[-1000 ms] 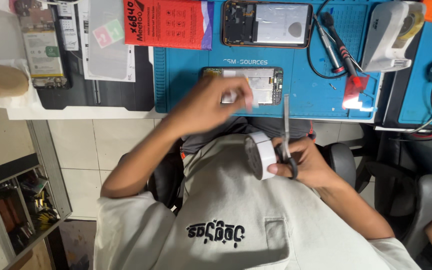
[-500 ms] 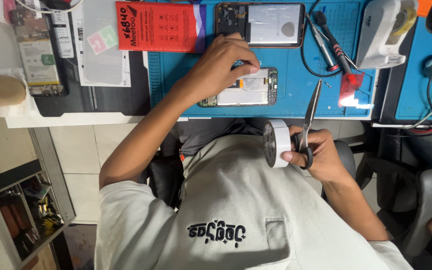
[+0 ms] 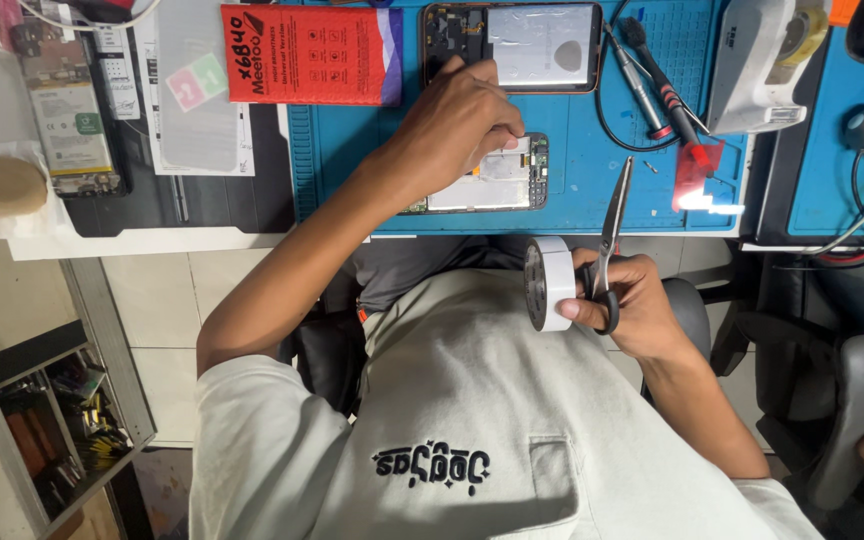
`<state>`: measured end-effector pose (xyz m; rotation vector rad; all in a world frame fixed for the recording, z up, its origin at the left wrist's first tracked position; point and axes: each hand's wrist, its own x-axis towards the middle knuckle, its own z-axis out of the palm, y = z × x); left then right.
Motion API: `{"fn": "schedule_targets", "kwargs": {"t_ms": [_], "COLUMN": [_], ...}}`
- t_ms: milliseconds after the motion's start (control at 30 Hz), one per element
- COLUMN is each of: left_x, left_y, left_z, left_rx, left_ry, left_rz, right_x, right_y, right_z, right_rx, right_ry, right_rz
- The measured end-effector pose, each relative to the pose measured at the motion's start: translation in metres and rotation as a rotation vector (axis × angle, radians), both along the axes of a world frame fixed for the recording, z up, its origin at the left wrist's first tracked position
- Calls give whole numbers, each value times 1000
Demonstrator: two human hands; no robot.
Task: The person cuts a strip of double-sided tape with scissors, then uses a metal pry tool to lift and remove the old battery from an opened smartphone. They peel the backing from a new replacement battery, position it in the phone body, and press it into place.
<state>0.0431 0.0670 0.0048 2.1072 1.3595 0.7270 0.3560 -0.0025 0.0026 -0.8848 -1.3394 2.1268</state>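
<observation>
My left hand (image 3: pixel 457 115) reaches forward over the blue work mat (image 3: pixel 352 190). Its fingers curl down onto the far edge of a small opened phone (image 3: pixel 492 185) lying there, and the fingertips are hidden. My right hand (image 3: pixel 637 300) stays near my chest. It grips a roll of white tape (image 3: pixel 549 283) between thumb and fingers, together with a pair of scissors (image 3: pixel 614 215) whose shut blades point away from me. A second, larger opened phone (image 3: pixel 537 45) lies just beyond my left hand.
A red packet (image 3: pixel 307 55) lies on the mat at far left. Screwdrivers and a black cable (image 3: pixel 652 85) sit right of the phones, beside a white device (image 3: pixel 762 60). Phone parts and paper (image 3: pixel 72 110) lie on a black mat at left. A shelf (image 3: pixel 52 420) stands low left.
My left hand has moved away from me, from the middle of the small phone to its far edge. My right hand keeps the tape and scissors, shifted slightly.
</observation>
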Motion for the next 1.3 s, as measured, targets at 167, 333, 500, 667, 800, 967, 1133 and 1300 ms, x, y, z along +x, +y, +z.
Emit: {"fn": "schedule_targets", "kwargs": {"t_ms": [167, 333, 500, 667, 800, 967, 1133, 1300], "left_x": [-3, 0, 2, 3, 3, 6, 8, 7], "left_y": [2, 1, 4, 6, 3, 2, 1, 3], "left_z": [1, 2, 2, 2, 2, 3, 4, 6], "left_rx": [-13, -43, -24, -42, -7, 19, 45, 13], "left_ry": [-21, 0, 11, -4, 9, 7, -8, -29], "left_rz": [-13, 23, 11, 2, -4, 4, 6, 2], "right_x": [2, 1, 1, 1, 1, 0, 0, 1], "right_y": [0, -1, 0, 0, 0, -1, -1, -2], "right_z": [-4, -6, -6, -7, -7, -7, -7, -8], "right_rx": [3, -16, 10, -15, -6, -17, -21, -20], "right_ry": [-10, -7, -40, -14, -35, -22, -20, -31], "right_rz": [8, 14, 32, 25, 27, 33, 35, 30]}}
